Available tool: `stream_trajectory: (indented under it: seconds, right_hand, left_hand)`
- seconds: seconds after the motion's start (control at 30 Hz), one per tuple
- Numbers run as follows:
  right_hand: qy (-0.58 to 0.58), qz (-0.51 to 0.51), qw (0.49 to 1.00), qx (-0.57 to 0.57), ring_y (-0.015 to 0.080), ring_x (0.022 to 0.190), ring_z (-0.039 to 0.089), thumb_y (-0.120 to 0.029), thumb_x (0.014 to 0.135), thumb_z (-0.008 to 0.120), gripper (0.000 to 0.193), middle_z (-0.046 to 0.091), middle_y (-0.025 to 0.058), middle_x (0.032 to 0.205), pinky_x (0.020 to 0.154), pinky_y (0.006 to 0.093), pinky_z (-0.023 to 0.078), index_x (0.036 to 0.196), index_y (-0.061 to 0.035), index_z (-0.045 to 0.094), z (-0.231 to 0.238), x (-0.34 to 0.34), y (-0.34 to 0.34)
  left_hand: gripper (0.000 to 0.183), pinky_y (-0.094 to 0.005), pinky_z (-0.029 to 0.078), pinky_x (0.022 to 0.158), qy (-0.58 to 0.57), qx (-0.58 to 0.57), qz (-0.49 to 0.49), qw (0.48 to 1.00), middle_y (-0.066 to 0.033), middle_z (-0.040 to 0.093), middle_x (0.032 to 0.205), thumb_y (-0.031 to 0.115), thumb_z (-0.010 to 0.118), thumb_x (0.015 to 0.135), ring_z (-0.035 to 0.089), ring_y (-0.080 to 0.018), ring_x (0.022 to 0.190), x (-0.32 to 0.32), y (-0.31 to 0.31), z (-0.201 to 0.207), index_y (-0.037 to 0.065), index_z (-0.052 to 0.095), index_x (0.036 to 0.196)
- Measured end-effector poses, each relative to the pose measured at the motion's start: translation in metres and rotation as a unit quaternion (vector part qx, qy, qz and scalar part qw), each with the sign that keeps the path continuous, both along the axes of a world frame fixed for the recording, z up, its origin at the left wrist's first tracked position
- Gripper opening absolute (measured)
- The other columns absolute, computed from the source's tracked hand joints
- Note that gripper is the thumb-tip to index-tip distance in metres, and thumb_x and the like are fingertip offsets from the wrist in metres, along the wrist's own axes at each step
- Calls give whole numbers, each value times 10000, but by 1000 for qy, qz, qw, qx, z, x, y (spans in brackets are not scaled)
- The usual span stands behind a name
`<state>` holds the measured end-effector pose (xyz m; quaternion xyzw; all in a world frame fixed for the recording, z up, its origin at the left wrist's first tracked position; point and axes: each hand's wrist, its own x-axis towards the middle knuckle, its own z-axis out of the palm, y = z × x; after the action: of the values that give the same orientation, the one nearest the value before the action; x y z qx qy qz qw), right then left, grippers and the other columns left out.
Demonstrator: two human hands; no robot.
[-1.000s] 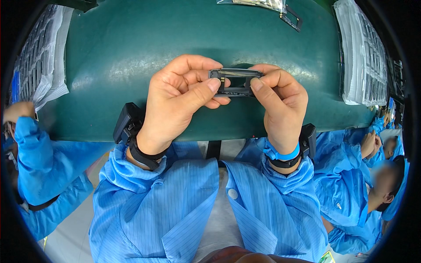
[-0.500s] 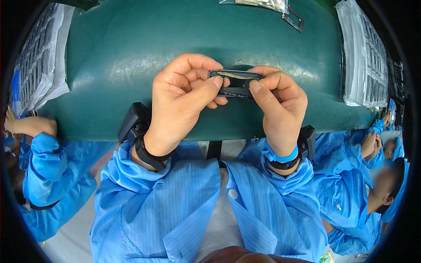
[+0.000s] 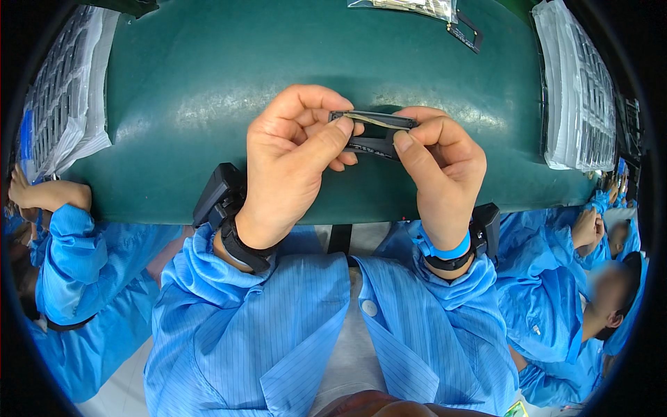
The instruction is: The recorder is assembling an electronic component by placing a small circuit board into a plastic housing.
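Over the green table I hold a small black rectangular plastic frame (image 3: 373, 146) between both hands. My left hand (image 3: 295, 142) pinches its left end between thumb and fingers, the other fingers curled behind it. At the right end, my right hand (image 3: 445, 156) is closed, with thumb and index finger gripping the frame's corner. A thin yellowish strip (image 3: 379, 122) slants across the far bar of the frame, from my left thumb tip toward my right fingertips. Whether the right fingers also pinch the strip's end is hidden.
Beyond my hands, a similar black frame (image 3: 463, 40) lies beside a clear bag (image 3: 417, 5) of small parts on the green table (image 3: 229, 62). Stacked clear trays stand at left (image 3: 69, 83) and right (image 3: 573, 90). Co-workers in blue sit on both sides.
The strip's right part has shifted nearer and now runs straighter and more slantwise toward my right fingertips. My left wrist has moved slightly right; the frame stays nearly in place.
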<state>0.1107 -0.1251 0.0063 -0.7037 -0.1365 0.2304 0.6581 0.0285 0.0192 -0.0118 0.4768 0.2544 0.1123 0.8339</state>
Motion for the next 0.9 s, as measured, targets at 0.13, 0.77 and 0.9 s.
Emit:
stream_trajectory:
  seconds: [0.13,0.77,0.9]
  right_hand:
    - [-21,-3,1000,-11,87,760,547,2,784,649,79,582,115,978,690,228,456,749,16,580,-2,0,1]
    - [-45,5,998,-49,74,697,530,-8,789,641,84,581,88,907,651,217,445,751,34,579,-1,-3,7]
    - [-36,-5,999,-35,72,702,531,3,790,633,82,578,81,906,646,218,448,746,34,572,-3,-2,6]
  left_hand:
    - [148,-192,488,544,7,2,7,1000,-94,654,830,2,573,853,593,-96,617,1,-1,0,15,560,1000]
    - [171,-182,458,510,22,9,14,1000,-88,636,846,-8,527,858,578,-91,621,3,-1,-1,10,545,1027]
    - [173,-184,466,473,36,-18,-5,999,-101,630,885,-3,514,875,606,-116,618,4,-2,3,17,536,1045]
